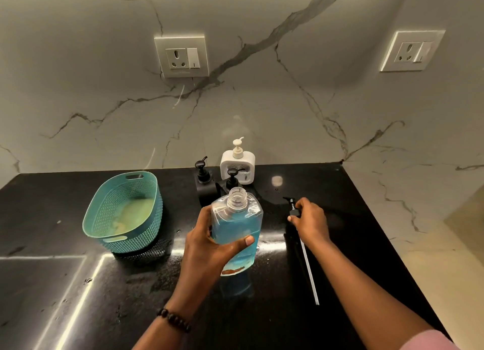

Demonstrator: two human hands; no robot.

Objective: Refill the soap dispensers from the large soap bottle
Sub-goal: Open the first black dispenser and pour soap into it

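My left hand [209,247] grips the large clear soap bottle [237,226], half full of blue soap, its neck uncapped, just above the black counter [65,284]. My right hand [310,222] holds the bottle's black pump head [292,207] down at the counter to the right; its long white tube [310,273] lies toward me. Behind the bottle stand two black dispensers [203,177] [232,178] and a white square dispenser [237,163] with a cream pump, near the wall.
A teal perforated basket [123,213] sits on the counter to the left. The marble wall carries two sockets [182,56] [412,51]. The counter's right edge [387,239] drops off beside my right forearm. Water spots mark the surface.
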